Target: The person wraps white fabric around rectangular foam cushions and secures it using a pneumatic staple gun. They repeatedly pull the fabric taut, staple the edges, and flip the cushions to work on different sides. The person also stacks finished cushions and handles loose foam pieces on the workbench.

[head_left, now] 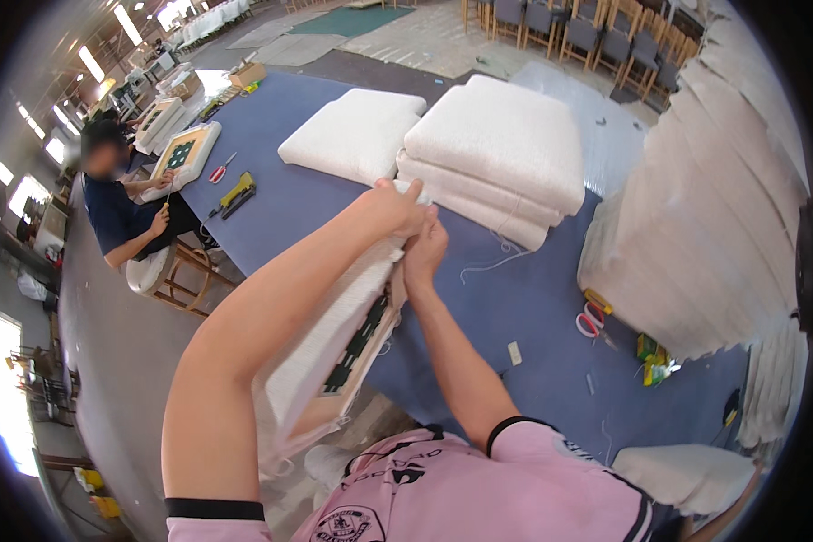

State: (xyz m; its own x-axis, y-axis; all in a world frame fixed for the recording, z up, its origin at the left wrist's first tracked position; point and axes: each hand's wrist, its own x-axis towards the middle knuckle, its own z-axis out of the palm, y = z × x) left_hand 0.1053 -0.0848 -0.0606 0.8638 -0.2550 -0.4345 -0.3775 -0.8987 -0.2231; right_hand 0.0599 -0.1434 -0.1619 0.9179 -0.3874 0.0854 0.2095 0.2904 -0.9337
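A chair seat cushion [321, 312] in off-white fabric stands tilted on edge against my body. Its underside faces right, showing a pale wooden frame and dark webbing [357, 343]. My left hand [393, 212] reaches over the top and is closed on the cushion's far corner. Just beside it, my right hand [426, 244] is closed on the fabric at that same corner. Between the fingers a bit of white cover shows; the exact grip of the fingertips is partly hidden.
White cushions [488, 135] are stacked on the blue table [289, 212], near a flatter pile [352, 135]. A tall stack of pale covers [696, 208] rises at right. Red-handled scissors [590, 321] and a yellow-green staple gun [238, 192] lie about. A co-worker [122, 203] sits at left.
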